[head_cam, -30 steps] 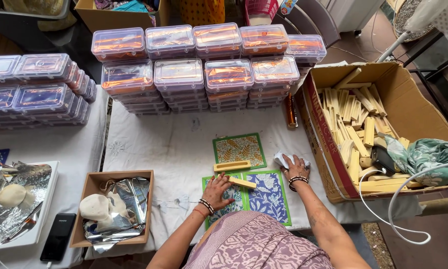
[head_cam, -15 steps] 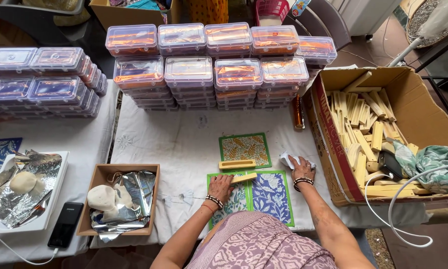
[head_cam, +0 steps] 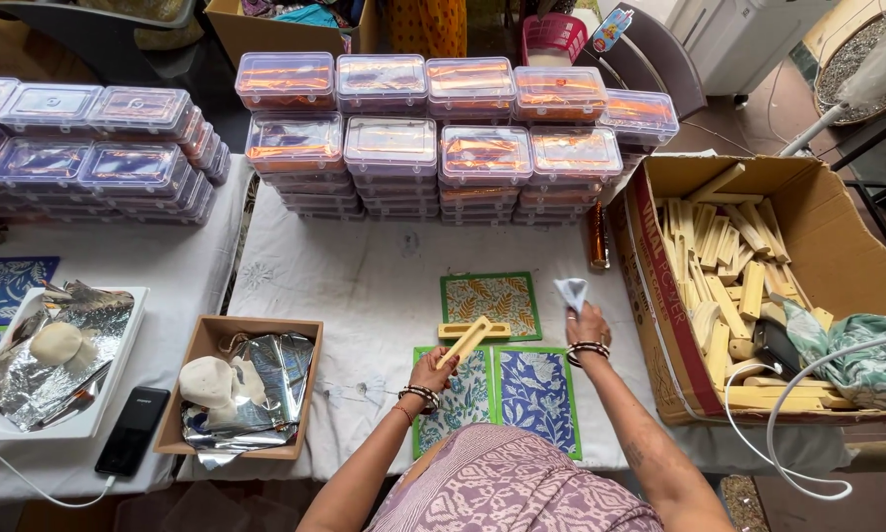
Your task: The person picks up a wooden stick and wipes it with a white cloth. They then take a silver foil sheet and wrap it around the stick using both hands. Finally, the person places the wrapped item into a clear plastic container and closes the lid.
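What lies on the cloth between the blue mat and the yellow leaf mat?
Head view: only bare white cloth separates blue mat from leaf mat.

Bare forearms, a cluster of dark and pale bangles on each wrist, and a mauve-pink garment printed with fine white patterning over the lap.

Bright, even daylight, soft shadows only. Glare on foil (head_cam: 265, 379) and container lids (head_cam: 389, 148) (mild). Sharp centre, wide-angle bending at edges, no blur.
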